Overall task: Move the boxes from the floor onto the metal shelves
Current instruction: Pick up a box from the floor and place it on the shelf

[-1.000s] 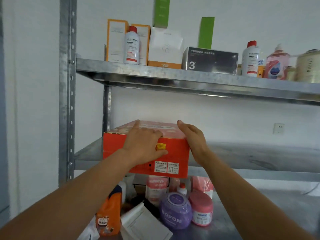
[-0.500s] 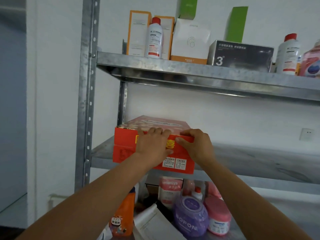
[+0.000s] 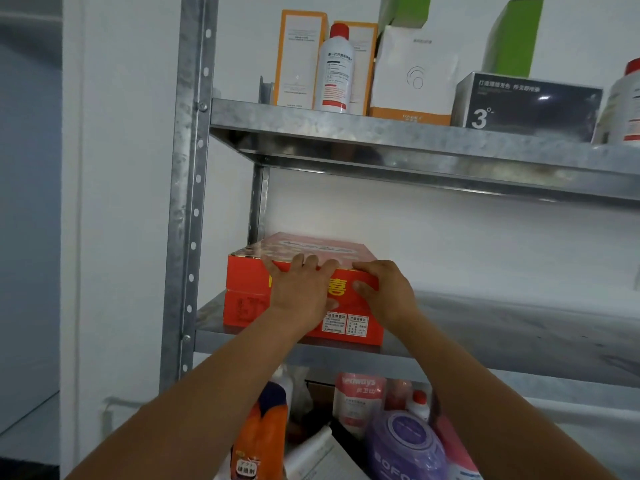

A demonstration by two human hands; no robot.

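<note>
A red box (image 3: 244, 299) with yellow characters and white labels rests on the middle metal shelf (image 3: 502, 327), at its left end beside the rear upright. My left hand (image 3: 299, 294) lies against the box's front face, its fingers hooked over the top front edge. My right hand (image 3: 389, 297) holds the same edge just to the right, fingers on top and thumb on the front. The box's lower front edge sits near the shelf's lip.
The upper shelf (image 3: 415, 136) carries cartons, a white bottle (image 3: 336, 71) and a dark box (image 3: 526, 102). The lowest level holds an orange bottle (image 3: 259, 434), a purple tub (image 3: 405, 445) and pouches. A perforated steel post (image 3: 187, 202) stands left. The middle shelf runs bare to the right.
Both hands slid from the box's top down to its front upper edge. The box went further back onto the middle shelf, and my view shifted left and closer.
</note>
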